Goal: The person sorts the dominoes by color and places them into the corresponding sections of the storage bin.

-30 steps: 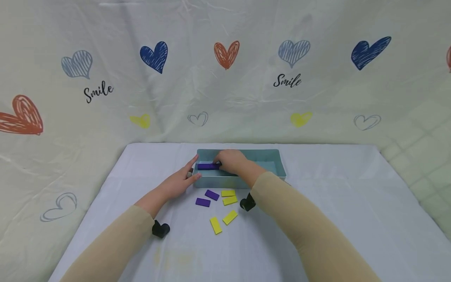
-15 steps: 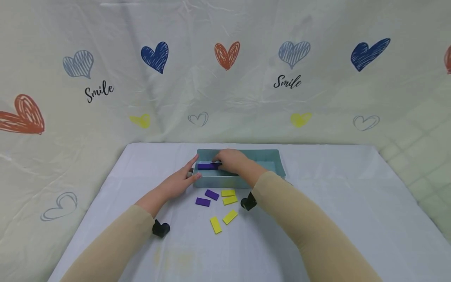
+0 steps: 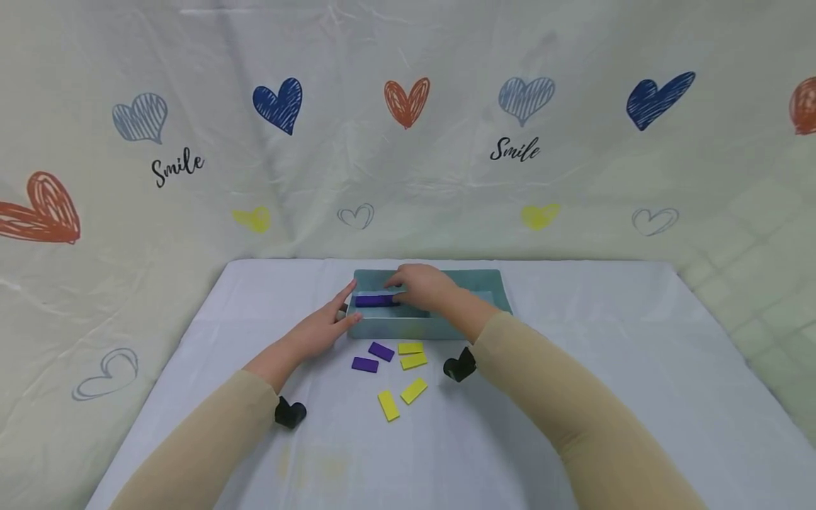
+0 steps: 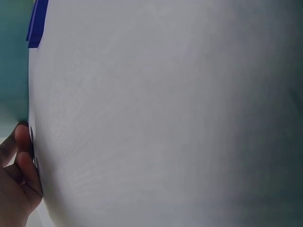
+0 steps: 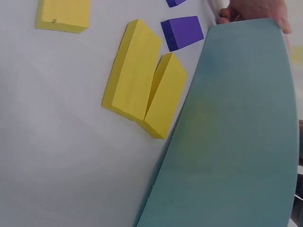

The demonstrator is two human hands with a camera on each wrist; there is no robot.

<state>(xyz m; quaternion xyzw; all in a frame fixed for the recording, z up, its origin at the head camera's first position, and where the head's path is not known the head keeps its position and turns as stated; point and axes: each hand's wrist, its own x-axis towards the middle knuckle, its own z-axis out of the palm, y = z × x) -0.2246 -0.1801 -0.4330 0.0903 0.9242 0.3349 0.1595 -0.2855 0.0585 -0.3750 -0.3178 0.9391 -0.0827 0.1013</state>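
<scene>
A shallow teal box (image 3: 395, 328) stands near the table's far edge. My left hand (image 3: 319, 329) grips its left end, thumb at the near corner and index finger at the far corner; the other fingers lie curled against the end wall in the left wrist view. Inside the box, toward the left, lies a dark purple row of blocks (image 3: 375, 301); where it meets my other hand is partly hidden. My right hand (image 3: 426, 287) is over the box by that row's right end, fingers apart and the index finger raised. Nothing shows between its fingers.
Two purple blocks (image 3: 365, 365) and several yellow blocks (image 3: 414, 361) lie on the white tablecloth (image 3: 255, 482) in front of the box. A dark camera sits at each wrist. A cloth printed with hearts (image 3: 408, 103) hangs behind the table.
My right hand has lifted slightly off the purple row and its fingers have spread; its forearm has shifted a little right. My left hand keeps its place on the box.
</scene>
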